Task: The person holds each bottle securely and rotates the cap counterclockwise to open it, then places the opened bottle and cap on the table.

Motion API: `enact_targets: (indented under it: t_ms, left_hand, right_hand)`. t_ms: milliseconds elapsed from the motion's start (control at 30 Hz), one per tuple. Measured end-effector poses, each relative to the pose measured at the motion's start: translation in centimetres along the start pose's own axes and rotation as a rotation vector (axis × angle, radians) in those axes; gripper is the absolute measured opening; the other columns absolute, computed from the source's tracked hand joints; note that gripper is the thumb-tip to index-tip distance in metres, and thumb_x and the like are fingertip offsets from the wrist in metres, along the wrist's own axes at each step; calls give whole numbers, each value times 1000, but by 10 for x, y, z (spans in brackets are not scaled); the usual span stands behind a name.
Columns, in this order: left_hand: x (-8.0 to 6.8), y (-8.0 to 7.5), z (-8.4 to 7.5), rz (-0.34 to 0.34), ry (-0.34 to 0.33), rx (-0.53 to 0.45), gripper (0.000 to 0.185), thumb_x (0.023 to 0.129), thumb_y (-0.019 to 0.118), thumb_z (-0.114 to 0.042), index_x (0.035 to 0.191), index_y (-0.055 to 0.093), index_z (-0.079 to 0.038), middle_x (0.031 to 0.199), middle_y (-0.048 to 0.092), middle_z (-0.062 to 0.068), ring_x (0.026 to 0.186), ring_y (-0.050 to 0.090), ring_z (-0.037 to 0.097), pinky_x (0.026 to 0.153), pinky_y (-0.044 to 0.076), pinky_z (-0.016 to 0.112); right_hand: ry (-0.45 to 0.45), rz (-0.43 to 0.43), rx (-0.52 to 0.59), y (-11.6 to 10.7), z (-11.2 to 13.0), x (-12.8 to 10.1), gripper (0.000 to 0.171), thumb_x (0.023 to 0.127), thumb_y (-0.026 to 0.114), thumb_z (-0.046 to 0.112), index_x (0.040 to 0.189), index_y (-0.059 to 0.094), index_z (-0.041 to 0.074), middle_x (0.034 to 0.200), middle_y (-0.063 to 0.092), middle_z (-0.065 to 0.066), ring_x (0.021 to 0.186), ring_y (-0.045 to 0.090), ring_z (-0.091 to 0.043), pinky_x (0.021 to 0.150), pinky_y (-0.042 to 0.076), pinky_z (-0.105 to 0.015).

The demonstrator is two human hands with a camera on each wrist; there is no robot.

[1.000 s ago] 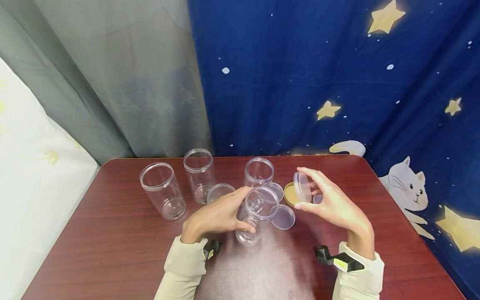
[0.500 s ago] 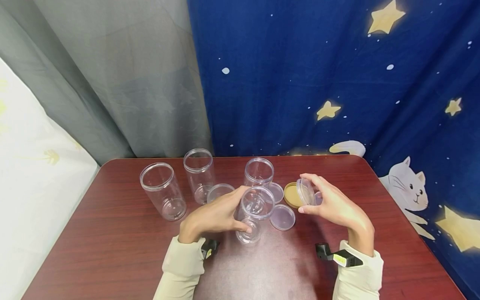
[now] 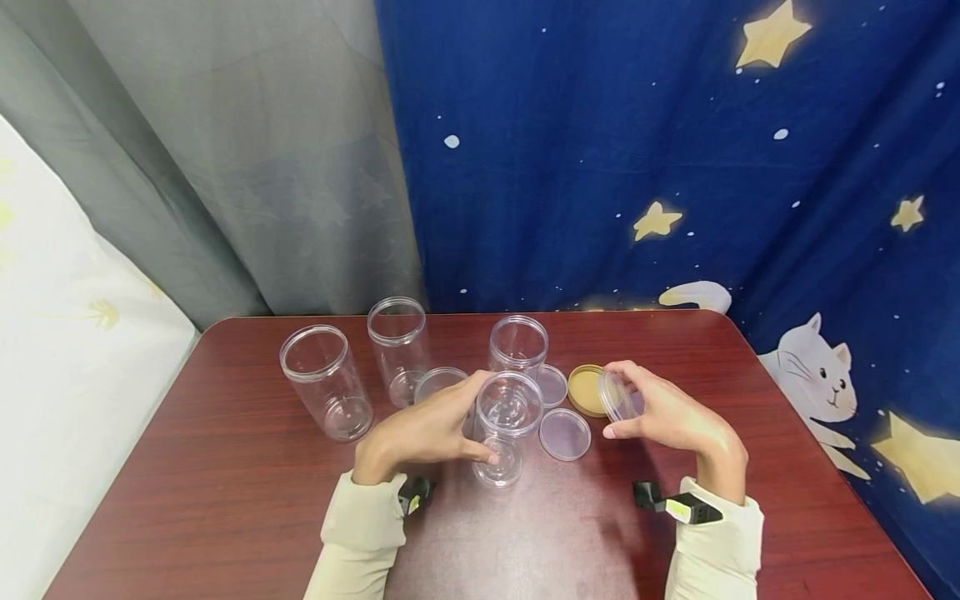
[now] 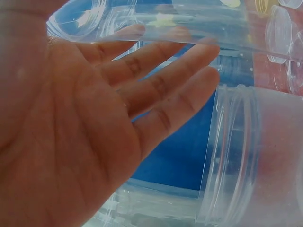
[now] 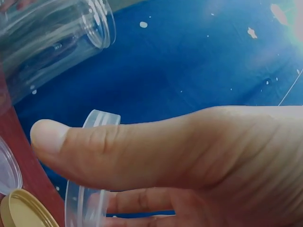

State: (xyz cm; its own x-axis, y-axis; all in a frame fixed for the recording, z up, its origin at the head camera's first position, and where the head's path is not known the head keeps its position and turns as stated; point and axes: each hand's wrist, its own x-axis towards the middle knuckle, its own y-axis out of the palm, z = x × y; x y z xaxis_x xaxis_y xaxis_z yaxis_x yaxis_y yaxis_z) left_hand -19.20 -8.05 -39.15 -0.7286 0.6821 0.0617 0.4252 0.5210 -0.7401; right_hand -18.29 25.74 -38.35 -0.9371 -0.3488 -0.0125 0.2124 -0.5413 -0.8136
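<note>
Clear jar [image 3: 504, 429]: upright on table [image 3: 225, 467], gripped around its side by left hand [image 3: 427, 429]. Clear lid [image 3: 617, 397]: pinched on edge between right hand [image 3: 667, 417] thumb and fingers, right of jar, beside gold lid [image 3: 585, 389].

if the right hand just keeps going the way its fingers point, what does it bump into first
Probably the gold lid lying just past the clear lid that the right hand holds; the jar in the left hand lies further on. Depth is hard to judge.
</note>
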Motion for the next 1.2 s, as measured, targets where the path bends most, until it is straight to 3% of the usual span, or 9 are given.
enact_targets:
  t_ms: [400,700,867,1200]
  left_hand:
    - [0,-1,0,5,-8,-9,86,74,88,-31,142,39,-11,129,60,9,121,57,23,103,45,42]
    - [1,1,1,-3,-22,-19,85,72,89,-31,141,41,-14,125,61,4,118,59,23,102,46,41]
    - [0,1,2,-5,-25,-18,86,72,89,-31,141,41,-14,124,61,3,117,59,22,101,47,41]
    - [0,1,1,-3,-29,-32,86,72,89,-30,141,41,-12,125,61,8,119,58,26,103,45,43]
  right_hand:
    - [26,140,68,5,-20,4,73,71,88,28,128,50,2,112,60,-17,100,57,-31,86,49,-49]
    - [53,199,80,11,-32,7,72,71,88,26,126,52,-1,112,59,-15,100,59,-30,83,51,-41]
    - [44,240,131,14,-37,8,72,72,88,23,128,50,-3,113,59,-14,102,60,-29,87,52,-46]
    - [75,328,250,13,-49,7,70,74,87,18,129,49,-1,111,60,-14,109,60,-32,87,53,-39]
